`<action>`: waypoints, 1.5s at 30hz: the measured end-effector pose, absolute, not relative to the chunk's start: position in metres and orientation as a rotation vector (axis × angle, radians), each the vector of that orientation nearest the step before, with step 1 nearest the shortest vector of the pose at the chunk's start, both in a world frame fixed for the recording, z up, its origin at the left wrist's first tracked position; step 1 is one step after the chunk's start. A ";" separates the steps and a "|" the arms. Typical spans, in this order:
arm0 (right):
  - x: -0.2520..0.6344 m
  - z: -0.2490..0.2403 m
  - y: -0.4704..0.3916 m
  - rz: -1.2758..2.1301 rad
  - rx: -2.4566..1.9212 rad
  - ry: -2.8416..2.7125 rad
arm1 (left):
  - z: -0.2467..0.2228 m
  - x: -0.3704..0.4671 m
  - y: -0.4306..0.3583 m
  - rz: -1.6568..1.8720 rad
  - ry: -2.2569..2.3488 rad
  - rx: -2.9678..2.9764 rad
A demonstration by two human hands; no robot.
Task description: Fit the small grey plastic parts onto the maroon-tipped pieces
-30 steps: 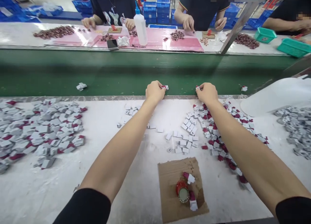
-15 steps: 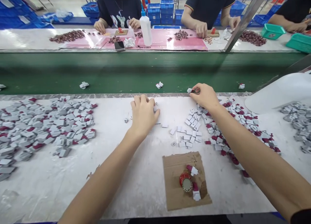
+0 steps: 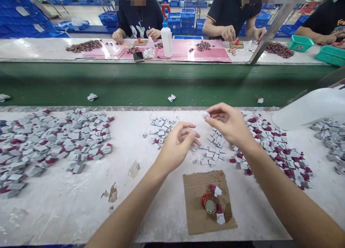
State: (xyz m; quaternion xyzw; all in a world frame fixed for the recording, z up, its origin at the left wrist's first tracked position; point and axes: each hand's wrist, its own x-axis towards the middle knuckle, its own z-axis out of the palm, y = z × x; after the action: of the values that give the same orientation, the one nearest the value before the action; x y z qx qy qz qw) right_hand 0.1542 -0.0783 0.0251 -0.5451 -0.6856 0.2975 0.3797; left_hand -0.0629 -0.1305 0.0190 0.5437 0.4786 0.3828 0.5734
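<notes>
Over the white table (image 3: 153,212), my right hand (image 3: 229,124) pinches a small white plastic piece (image 3: 205,115) between thumb and fingertips. My left hand (image 3: 176,144) hovers to its left, fingers curled and thumb drawn in against them; what they hold, if anything, I cannot make out. Just beyond the left hand lies a small heap of grey-white pieces (image 3: 160,127). Below both hands, loose white pieces (image 3: 211,156) lie in rough rows. A cardboard square (image 3: 195,219) nearer me carries a red bottle cap-like object (image 3: 208,204) and two white-and-maroon pieces (image 3: 220,216).
Large heaps of grey and maroon pieces lie left (image 3: 59,140) and right (image 3: 283,151). A green conveyor belt (image 3: 134,83) crosses beyond the table, with small clusters of white pieces on it. A white container (image 3: 309,106) stands at right. Co-workers sit across the belt.
My left hand has left the small heap, moving right and nearer me. My right hand has drawn back from the belt's edge, still pinching a white piece. The clusters on the belt have shifted slightly left.
</notes>
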 end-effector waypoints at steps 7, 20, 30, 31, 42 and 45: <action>0.167 0.034 -0.192 0.864 -1.036 -1.743 | 0.033 -0.048 -0.173 0.712 0.754 0.854; 0.163 0.014 -0.267 0.927 -1.202 -1.455 | 0.020 -0.035 -0.222 0.635 0.781 0.806; 0.179 0.010 -0.303 0.871 -1.482 -1.231 | 0.007 -0.067 -0.242 0.756 1.402 1.577; 0.181 0.007 -0.309 0.880 -1.499 -1.249 | 0.003 -0.072 -0.243 0.768 1.423 1.633; 0.168 -0.006 -0.338 0.985 -1.473 -1.401 | -0.016 -0.095 -0.262 0.775 1.518 1.861; 0.165 -0.005 -0.338 0.995 -1.460 -1.421 | -0.021 -0.094 -0.262 0.749 1.485 1.873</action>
State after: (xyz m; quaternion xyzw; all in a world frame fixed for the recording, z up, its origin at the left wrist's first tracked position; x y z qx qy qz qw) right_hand 0.1653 -0.3378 -0.0046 -0.5833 -0.5678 0.3975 0.4236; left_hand -0.0943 -0.2620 -0.0209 0.7101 0.5630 0.2841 0.3132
